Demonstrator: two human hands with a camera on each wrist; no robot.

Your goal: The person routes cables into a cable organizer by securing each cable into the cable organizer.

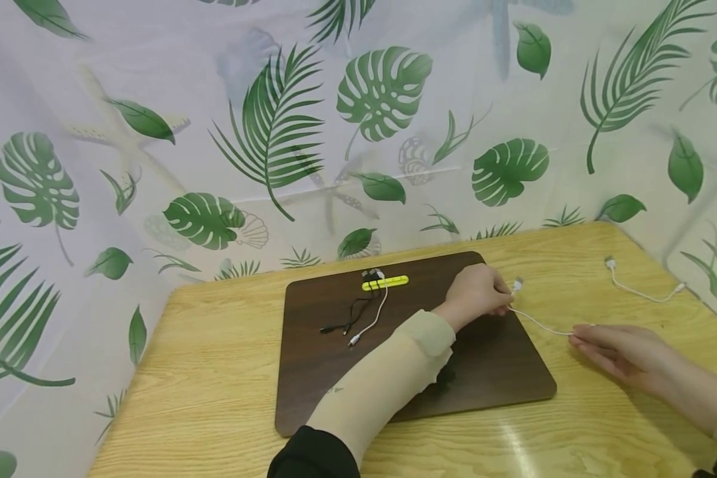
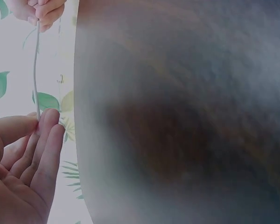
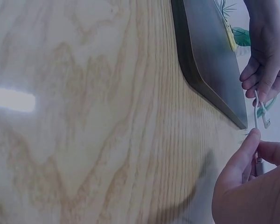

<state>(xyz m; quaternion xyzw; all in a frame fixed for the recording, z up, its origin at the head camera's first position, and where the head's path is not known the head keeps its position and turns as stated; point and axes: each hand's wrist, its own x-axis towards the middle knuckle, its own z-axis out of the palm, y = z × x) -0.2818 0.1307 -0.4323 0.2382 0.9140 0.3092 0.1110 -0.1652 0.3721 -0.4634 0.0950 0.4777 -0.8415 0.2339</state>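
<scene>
A short white USB cable [image 1: 540, 324] stretches between my two hands above the table's right part. My left hand [image 1: 477, 290] pinches it near the broad USB plug [image 1: 517, 285], which sticks up past the fingers. Over the board's right edge, that forearm reaches across. My right hand [image 1: 630, 352] pinches the cable's other end between thumb and fingers, and a bit of its small plug [image 3: 259, 167] shows below the fingertips in the right wrist view. In the left wrist view the cable [image 2: 36, 70] runs straight from one hand to the other.
A dark brown board [image 1: 328, 392] lies on the wooden table [image 1: 215, 372]. On it, a yellow cable holder [image 1: 394, 282] has black cables [image 1: 355, 311] and a white cable [image 1: 378, 315] at it. Another white cable [image 1: 636, 291] lies at the far right. A leaf-patterned cloth [image 1: 454, 79] hangs behind.
</scene>
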